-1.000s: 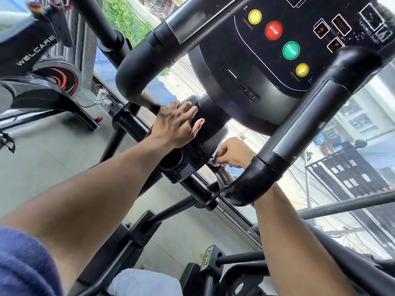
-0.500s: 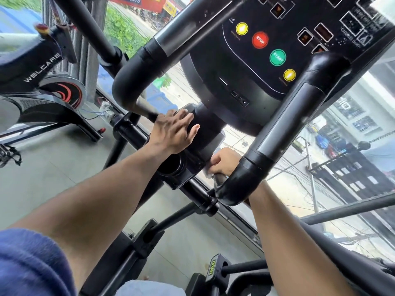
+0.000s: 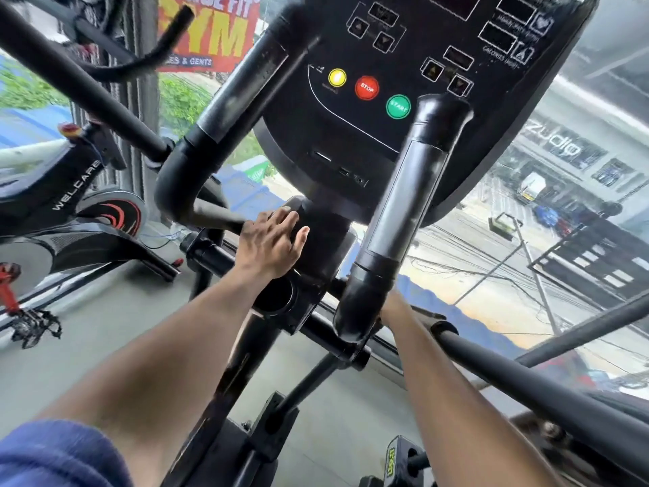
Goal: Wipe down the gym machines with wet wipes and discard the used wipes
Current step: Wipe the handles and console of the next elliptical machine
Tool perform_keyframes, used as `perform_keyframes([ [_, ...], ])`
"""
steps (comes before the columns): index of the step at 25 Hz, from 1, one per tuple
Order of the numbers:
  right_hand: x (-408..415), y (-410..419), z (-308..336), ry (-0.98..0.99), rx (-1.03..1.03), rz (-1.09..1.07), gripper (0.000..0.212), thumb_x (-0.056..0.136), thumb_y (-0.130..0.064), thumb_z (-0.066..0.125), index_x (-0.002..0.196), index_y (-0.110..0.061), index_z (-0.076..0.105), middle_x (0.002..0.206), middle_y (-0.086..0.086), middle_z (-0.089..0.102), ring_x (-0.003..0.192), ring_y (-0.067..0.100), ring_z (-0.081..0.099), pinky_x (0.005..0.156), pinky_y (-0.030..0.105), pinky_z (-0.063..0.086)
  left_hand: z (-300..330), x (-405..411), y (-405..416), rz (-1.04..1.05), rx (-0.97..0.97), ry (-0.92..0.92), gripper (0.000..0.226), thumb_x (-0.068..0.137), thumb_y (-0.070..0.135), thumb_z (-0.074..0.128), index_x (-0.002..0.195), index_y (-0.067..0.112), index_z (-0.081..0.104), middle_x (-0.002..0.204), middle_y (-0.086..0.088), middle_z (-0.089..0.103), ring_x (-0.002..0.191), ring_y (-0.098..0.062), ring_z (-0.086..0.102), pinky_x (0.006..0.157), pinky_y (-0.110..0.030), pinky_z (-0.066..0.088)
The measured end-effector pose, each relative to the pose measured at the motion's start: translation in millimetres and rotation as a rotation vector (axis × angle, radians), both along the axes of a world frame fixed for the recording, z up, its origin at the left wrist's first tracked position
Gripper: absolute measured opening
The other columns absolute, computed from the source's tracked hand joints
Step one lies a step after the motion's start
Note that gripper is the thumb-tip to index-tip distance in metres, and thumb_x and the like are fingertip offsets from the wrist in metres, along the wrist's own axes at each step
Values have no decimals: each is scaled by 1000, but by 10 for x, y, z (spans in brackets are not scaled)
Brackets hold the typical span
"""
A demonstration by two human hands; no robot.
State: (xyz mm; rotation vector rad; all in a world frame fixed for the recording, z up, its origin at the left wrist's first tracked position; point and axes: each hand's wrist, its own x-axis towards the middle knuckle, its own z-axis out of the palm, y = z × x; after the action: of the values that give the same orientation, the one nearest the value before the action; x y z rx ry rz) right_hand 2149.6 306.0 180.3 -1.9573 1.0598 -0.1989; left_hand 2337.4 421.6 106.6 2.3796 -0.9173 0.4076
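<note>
Gym machine parts fill most of the frame, a black cross-trainer whose frame (image 3: 242, 391) rises from the bottom centre toward the console. Nearest, at the lower left, a blue sleeve (image 3: 59, 458) leads into the left forearm, which runs up to the middle of the frame. The right forearm climbs from the bottom right and passes behind the curved end of the right handlebar (image 3: 397, 233), a thick black bar with a grey grip section standing near upright at centre right. The right hand (image 3: 389, 304) is almost wholly hidden behind that bar end, so I cannot tell how its fingers lie or whether it holds a wipe; no wipe can be made out.

The left hand (image 3: 272, 242) lies flat at the centre of the frame on the black housing (image 3: 326, 240) under the console, fingers straight and spread a little, thumb out to the right, pressing on it. The left handlebar (image 3: 224, 124) curves up from centre left.

Above, the console (image 3: 421, 65) fills the upper centre, with a yellow button (image 3: 337, 78), a red STOP button (image 3: 366, 88) and a green START button (image 3: 398, 107) in a row.

Farther off at the left edge stands a black exercise bike (image 3: 63, 191) marked WELCARE. Beyond the window, a red and yellow banner (image 3: 210, 33) hangs at the upper left and a street shows at the right.
</note>
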Motion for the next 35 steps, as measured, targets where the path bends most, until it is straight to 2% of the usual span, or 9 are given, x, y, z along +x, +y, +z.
perform_keyframes([
  [2,-5,-7,34,-7,137,-49,69,103,3,46,38,-21,53,45,-7,49,58,11,40,56,23,38,8,0,0,-1,7,-9,58,100,61,21,123,25,60,136,6,60,119,-29,59,87,-45,51],
  [4,10,-71,-123,-94,225,-45,47,102,0,50,58,-15,56,58,0,52,57,12,45,49,18,42,21,-6,11,-2,14,-8,55,99,60,22,120,25,59,132,5,61,115,-30,59,85,-45,51],
  [8,-38,-41,-377,-229,378,-188,30,103,-6,44,80,-8,64,66,5,68,61,19,64,59,27,51,80,-25,32,-14,60,-33,60,97,59,15,118,23,58,126,2,61,111,-33,59,84,-46,50],
  [12,-184,176,-435,-511,697,-342,46,102,7,27,64,-8,46,38,0,50,31,7,50,33,17,40,154,-80,100,-38,65,-31,66,95,57,10,121,19,58,127,-1,60,112,-35,56,84,-46,49],
  [16,-423,325,-508,-677,796,-441,32,103,5,42,78,-3,59,55,5,64,44,11,63,43,22,53,296,-132,156,-66,141,36,60,96,52,14,127,19,54,133,-3,56,120,-35,53,89,-46,46],
  [20,-827,323,-411,-656,518,-203,14,100,-7,59,96,1,70,83,13,74,73,21,72,67,30,63,388,-144,143,-55,390,83,60,104,48,26,158,22,29,166,-1,29,143,-30,36,105,-44,40],
  [25,-962,365,-203,-585,57,-60,10,97,-18,69,103,-24,74,91,-3,76,76,5,69,63,19,54,363,-101,198,-126,598,191,67,105,41,12,165,19,-7,173,2,-17,160,-26,-9,128,-48,12],
  [31,-920,492,-415,-532,-80,-144,13,90,-37,77,94,-26,72,83,-7,75,76,8,69,69,24,50,276,-325,546,-246,537,267,68,107,56,21,165,32,-8,171,10,-21,157,-17,-23,129,-53,-4],
  [35,-819,355,-51,-497,-438,-24,4,96,-30,69,97,-26,70,93,-15,69,80,-2,62,59,14,40,583,-497,898,-295,434,148,63,108,54,30,165,31,15,174,8,4,160,-15,3,129,-45,12],
])
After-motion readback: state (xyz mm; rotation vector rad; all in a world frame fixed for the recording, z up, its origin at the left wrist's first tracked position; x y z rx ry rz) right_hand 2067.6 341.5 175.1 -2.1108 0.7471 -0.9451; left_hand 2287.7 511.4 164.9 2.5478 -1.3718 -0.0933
